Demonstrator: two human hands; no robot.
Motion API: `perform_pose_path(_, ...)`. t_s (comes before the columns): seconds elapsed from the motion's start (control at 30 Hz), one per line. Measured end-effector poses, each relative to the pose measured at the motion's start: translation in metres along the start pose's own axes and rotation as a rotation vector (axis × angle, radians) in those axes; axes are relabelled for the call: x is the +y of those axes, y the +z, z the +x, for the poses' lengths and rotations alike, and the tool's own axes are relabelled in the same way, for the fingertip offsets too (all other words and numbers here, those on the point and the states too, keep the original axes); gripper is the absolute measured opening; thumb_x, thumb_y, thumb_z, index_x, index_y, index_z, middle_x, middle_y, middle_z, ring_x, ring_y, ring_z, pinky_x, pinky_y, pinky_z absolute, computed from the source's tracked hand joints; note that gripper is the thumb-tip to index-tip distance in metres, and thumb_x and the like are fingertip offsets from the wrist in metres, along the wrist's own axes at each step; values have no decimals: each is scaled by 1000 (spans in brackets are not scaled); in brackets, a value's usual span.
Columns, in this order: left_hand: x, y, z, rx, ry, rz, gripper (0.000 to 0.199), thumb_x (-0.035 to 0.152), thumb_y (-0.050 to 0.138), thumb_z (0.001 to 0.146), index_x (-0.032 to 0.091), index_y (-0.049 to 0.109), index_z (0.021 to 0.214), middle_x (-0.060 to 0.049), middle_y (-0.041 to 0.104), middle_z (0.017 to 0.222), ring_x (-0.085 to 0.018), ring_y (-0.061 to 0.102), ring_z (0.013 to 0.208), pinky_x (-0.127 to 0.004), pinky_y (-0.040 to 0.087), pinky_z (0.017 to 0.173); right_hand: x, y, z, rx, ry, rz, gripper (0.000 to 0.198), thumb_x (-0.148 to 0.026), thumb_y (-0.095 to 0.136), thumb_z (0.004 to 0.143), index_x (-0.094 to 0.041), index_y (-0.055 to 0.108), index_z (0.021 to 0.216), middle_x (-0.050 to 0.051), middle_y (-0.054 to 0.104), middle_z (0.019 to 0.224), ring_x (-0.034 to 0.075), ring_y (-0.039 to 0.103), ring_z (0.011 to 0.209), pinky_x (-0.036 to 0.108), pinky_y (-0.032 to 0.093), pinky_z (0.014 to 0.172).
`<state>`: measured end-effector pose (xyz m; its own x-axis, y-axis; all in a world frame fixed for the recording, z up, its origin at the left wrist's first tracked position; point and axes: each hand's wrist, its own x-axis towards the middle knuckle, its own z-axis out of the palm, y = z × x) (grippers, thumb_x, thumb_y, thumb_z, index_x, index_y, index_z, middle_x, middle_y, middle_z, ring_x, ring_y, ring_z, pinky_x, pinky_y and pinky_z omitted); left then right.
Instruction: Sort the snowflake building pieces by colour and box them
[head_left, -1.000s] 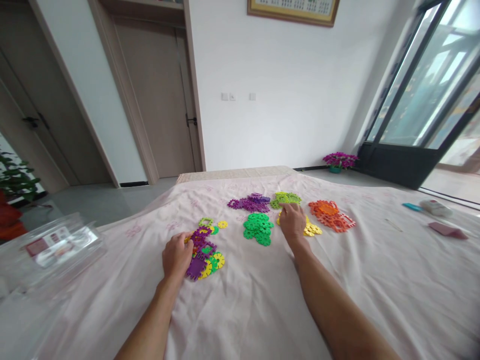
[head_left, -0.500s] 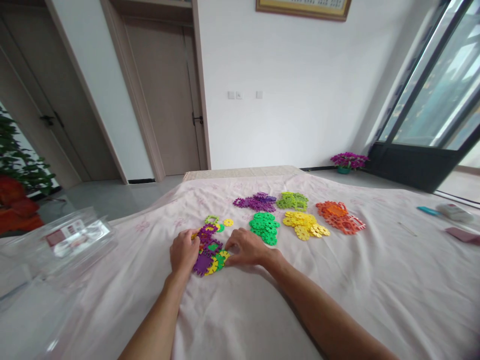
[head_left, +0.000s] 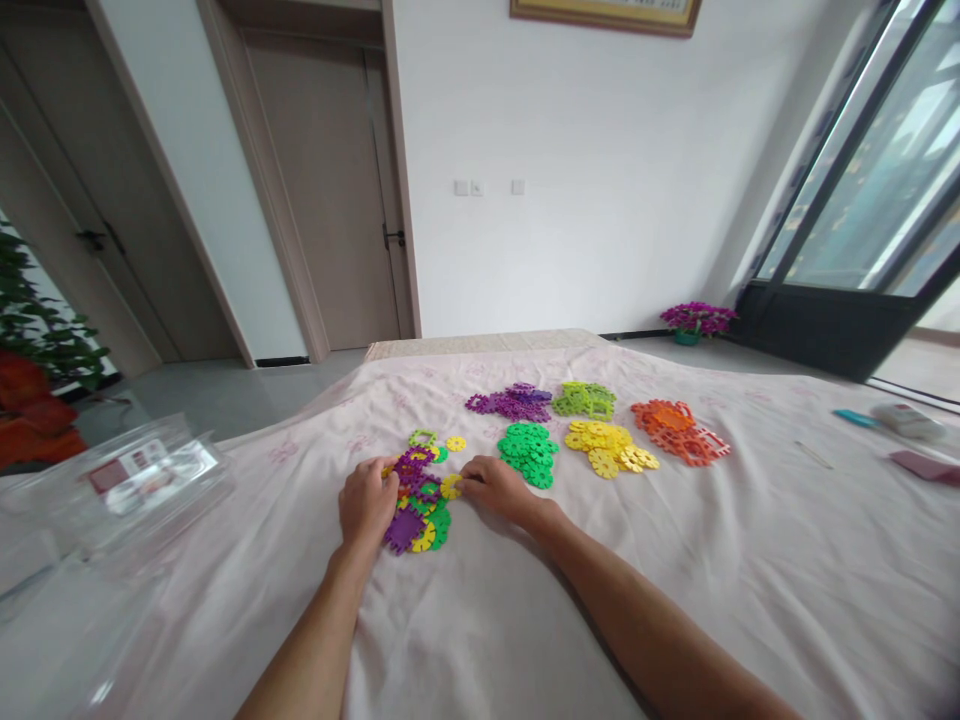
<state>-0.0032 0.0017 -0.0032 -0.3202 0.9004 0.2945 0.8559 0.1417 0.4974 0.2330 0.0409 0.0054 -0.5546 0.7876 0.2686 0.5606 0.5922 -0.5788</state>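
Observation:
A mixed heap of flat plastic interlocking pieces lies in front of me, with a purple square piece (head_left: pixel 406 528), green discs (head_left: pixel 441 524) and a yellow disc at its near end. My left hand (head_left: pixel 367 506) rests curled against the heap's left side; its fingertips are partly hidden, so what they grip I cannot make out. Between thumb and finger, my right hand (head_left: pixel 496 487) pinches a yellow notched disc (head_left: pixel 450 487) at the heap's right edge. Just beyond the heap are a light green frame piece (head_left: pixel 422 438) and a loose yellow disc (head_left: pixel 456 443).
Sorted piles lie farther right: purple (head_left: pixel 516 403), light green (head_left: pixel 584 400), green (head_left: pixel 528 455), yellow (head_left: pixel 602 444) and orange (head_left: pixel 679 430). Clear plastic packaging (head_left: pixel 150 480) sits at the left. A blue item (head_left: pixel 856 419) is at the far right on the pink cloth (head_left: pixel 480 640).
My right hand has moved slightly away, with a yellow disc now in its pinch. More of the green discs at the heap's near right edge show. My left hand stays in place.

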Motion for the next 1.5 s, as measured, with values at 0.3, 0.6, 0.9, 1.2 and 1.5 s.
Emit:
perform_pose_path(0.3, -2, 1, 0, 12, 22, 7, 32, 27, 46, 88, 26, 68, 112, -5, 67, 122, -25, 60, 114, -36, 45, 94, 48, -50, -4, 594, 330, -204, 27, -39, 55, 91, -20, 69, 78, 3, 68, 83, 16, 57, 76, 25, 37, 68)
perform_pose_path(0.6, -2, 2, 0, -4, 2, 4, 32, 28, 46, 89, 26, 67, 112, -5, 66, 125, -25, 59, 115, -36, 44, 96, 117, -116, -53, 885, 814, -480, 32, -44, 53, 87, -23, 76, 92, 9, 69, 105, 26, 54, 98, 39, 39, 87)
perform_pose_path(0.9, -2, 1, 0, -9, -1, -3, 32, 28, 47, 88, 26, 68, 112, -5, 66, 124, -25, 59, 115, -36, 45, 96, 134, -127, -74, 1009, 964, -489, 35, -40, 56, 82, -24, 74, 107, 12, 61, 120, 33, 45, 115, 48, 35, 98)
perform_pose_path(1.2, -6, 0, 3, -2, -63, -35, 31, 30, 49, 87, 29, 70, 110, -5, 68, 120, -25, 62, 110, -36, 47, 91, 57, -79, -16, 611, 161, -173, 27, -16, 50, 83, -20, 72, 98, 7, 69, 101, 20, 61, 96, 31, 47, 86)
perform_pose_path(1.5, -9, 0, 2, -25, -33, -51, 32, 28, 49, 88, 27, 68, 113, -4, 67, 125, -23, 60, 115, -33, 45, 95, -32, 13, -11, -14, -306, -103, 54, -39, 80, 74, -26, 66, 124, 6, 65, 120, 23, 59, 110, 32, 46, 95)
